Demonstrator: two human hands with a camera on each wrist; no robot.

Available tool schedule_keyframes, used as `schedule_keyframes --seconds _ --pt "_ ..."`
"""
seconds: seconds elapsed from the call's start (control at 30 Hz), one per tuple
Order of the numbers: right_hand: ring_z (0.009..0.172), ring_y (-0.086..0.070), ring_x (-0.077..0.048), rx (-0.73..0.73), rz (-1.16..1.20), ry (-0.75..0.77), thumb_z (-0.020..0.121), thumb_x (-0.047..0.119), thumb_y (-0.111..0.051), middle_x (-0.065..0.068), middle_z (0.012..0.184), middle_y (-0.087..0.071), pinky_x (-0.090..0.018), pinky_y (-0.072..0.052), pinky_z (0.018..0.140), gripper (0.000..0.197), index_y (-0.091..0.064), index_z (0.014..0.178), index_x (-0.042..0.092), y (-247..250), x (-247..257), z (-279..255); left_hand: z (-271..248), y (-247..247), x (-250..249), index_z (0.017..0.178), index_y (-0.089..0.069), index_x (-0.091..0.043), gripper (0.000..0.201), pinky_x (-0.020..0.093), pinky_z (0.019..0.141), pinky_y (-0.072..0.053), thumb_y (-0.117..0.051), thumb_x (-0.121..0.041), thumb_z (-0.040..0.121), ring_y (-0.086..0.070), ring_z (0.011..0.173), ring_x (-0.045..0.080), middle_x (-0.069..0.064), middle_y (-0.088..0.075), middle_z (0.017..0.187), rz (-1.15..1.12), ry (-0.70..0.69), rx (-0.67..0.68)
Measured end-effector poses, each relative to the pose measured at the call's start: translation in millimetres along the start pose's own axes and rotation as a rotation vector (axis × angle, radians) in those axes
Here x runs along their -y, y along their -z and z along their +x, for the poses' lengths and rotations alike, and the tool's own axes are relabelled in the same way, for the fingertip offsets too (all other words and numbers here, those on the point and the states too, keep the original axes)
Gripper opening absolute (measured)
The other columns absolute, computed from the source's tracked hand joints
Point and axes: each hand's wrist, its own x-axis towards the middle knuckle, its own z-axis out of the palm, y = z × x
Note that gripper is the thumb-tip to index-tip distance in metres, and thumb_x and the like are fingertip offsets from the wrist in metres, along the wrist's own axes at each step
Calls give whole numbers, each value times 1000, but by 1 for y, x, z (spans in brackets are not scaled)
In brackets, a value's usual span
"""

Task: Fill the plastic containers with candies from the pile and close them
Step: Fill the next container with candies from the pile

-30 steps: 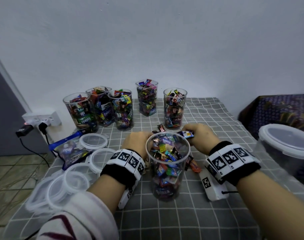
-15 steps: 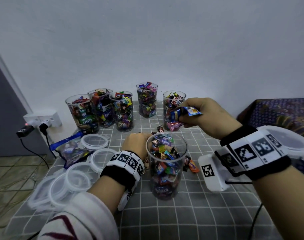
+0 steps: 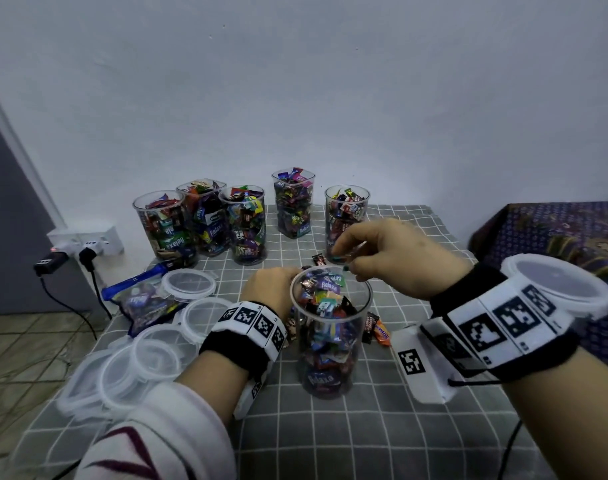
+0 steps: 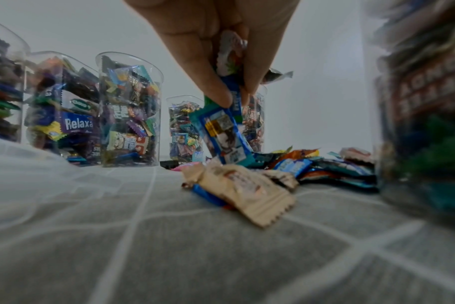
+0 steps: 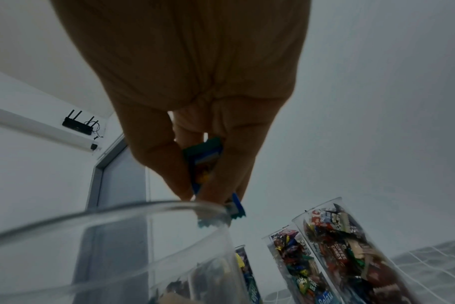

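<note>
A clear plastic container (image 3: 330,344) stands in front of me, mostly full of wrapped candies. My right hand (image 3: 382,254) hovers over its far rim (image 5: 117,214) and pinches blue-wrapped candies (image 5: 205,164) between thumb and fingers. My left hand (image 3: 271,289) is low on the cloth behind the container's left side, gripping several candies (image 4: 221,131) out of the pile (image 4: 312,166). A beige-wrapped candy (image 4: 247,191) lies loose in front of it. Several filled open containers (image 3: 243,225) stand at the back.
Clear round lids (image 3: 150,351) are stacked at the left on the grey checked cloth (image 3: 364,438), beside a blue candy bag (image 3: 139,299). A large lidded tub (image 3: 559,285) sits at the right edge. A power strip (image 3: 84,240) lies at the far left by the wall.
My right hand lifted candies from the pile, rose, then came down over the front container's rim. The left hand stayed low in the pile.
</note>
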Motion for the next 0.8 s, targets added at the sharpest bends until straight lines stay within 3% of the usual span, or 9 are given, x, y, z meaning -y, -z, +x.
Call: schedule_keyframes --seconds 0.1,0.27,0.43,0.53,0.63,0.8 --pt "82 -63 -13 -26 101 9 79 0 -63 4 88 -68 -34 -55 81 31 -63 84 30 -3 -4 -4 -3 2 0 114 -66 -26 27 36 81 -47 -51 -24 91 -60 101 31 10 -68 106 -54 0 0" --pt "97 -64 -8 -73 318 33 81 7 -68 -6 100 -69 -22 -52 80 23 -65 95 24 -12 -11 -16 -4 3 1 116 -66 -26 29 40 86 -48 -54 -22 91 -60 102 30 10 -69 107 -136 -13 -22" --pt "105 -60 -11 -179 418 29 82 11 -69 -1 107 -66 -32 -50 90 24 -62 98 28 -21 -21 -24 -8 3 2 113 -67 -29 26 38 84 -48 -57 -25 90 -61 101 29 7 -70 104 -193 -7 -73" --pt "112 -58 -8 -165 468 9 81 11 -70 1 114 -64 -33 -48 97 28 -61 103 26 -26 -26 -27 -13 6 1 112 -69 -21 25 36 85 -48 -57 -23 90 -61 103 29 10 -69 107 -255 -29 -138" --pt "110 -60 -9 -210 506 57 82 6 -68 0 114 -65 -28 -48 94 29 -61 106 21 -28 -26 -32 -16 10 2 110 -70 -18 23 30 80 -45 -57 -24 92 -61 101 26 8 -70 106 -259 -38 -193" --pt "101 -64 -8 -193 466 166 80 16 -66 -3 104 -69 -19 -52 82 22 -66 101 16 -31 -18 -37 -14 7 9 96 -73 -22 15 34 73 -49 -60 -22 90 -63 87 22 3 -72 90 -289 -30 -241"
